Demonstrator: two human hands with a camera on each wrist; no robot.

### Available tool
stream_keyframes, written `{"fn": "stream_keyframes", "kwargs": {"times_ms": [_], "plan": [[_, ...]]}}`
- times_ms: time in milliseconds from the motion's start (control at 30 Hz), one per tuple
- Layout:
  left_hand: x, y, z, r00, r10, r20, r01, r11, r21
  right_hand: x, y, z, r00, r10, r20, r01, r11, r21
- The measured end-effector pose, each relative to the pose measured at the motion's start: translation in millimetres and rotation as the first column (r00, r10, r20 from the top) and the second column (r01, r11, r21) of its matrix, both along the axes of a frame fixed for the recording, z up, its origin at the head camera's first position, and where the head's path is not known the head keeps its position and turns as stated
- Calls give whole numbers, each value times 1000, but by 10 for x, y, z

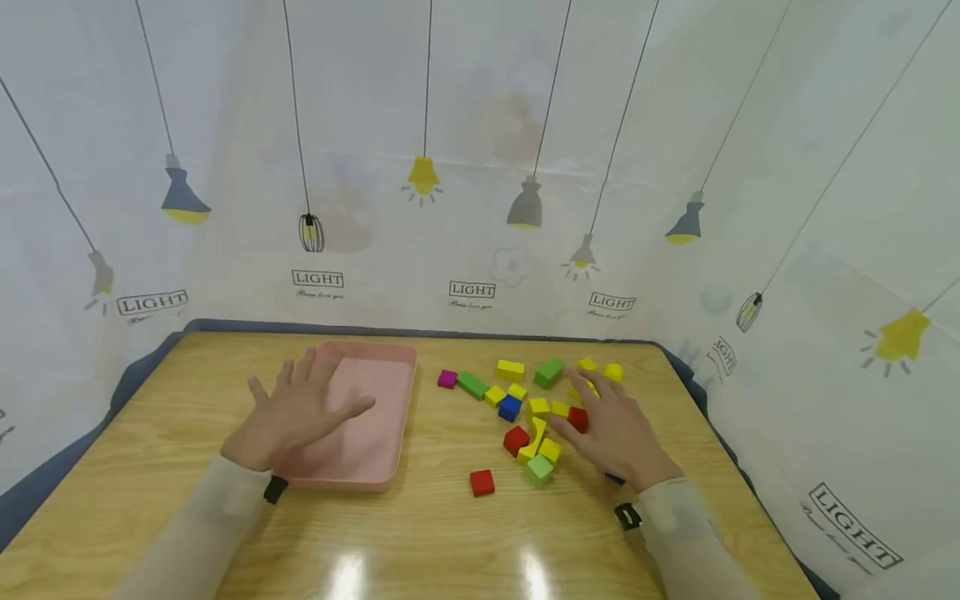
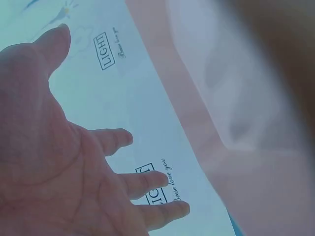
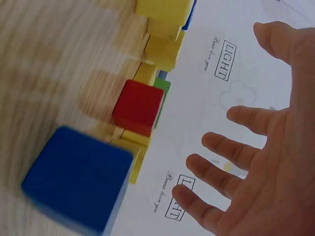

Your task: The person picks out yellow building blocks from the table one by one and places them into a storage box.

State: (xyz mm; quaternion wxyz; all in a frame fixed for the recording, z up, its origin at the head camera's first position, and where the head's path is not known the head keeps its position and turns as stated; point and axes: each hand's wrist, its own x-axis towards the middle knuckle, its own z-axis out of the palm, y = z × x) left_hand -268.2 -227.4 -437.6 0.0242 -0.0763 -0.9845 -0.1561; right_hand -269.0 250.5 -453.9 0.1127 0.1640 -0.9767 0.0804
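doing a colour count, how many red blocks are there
3: front red block, alone; middle red block, behind-left of the light green block; right red block, by the right hand, which may hide more.

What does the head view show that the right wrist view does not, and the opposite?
Only the head view: the left hand, the pink tray and the purple block.
Only the right wrist view: the palm of the right hand and a broad face of the nearest blue block, mostly covered in the head view.
Both: that hand, a red block, yellow blocks and the table.
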Motion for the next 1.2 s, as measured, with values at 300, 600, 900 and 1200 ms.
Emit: {"fn": "stream_keyframes", "kwargs": {"times_ms": [300, 600, 900, 1200], "plan": [[-19, -171, 18, 998, -56, 33, 54, 997, 57, -108, -184, 36, 996, 92, -9, -93, 994, -51], [-53, -361, 37, 992, -91, 86, 83, 992, 94, -119, -351, 82, 993, 94, 71, -87, 992, -97], [-166, -592, -46, 979, -142, 149, 118, 980, 158, -125, -411, 123, 991, 105, 81, -96, 989, -114], [-193, -672, -148, 970, -199, 137, 183, 976, 120, -168, -466, 124, 987, 127, 94, -114, 985, -128]]}}
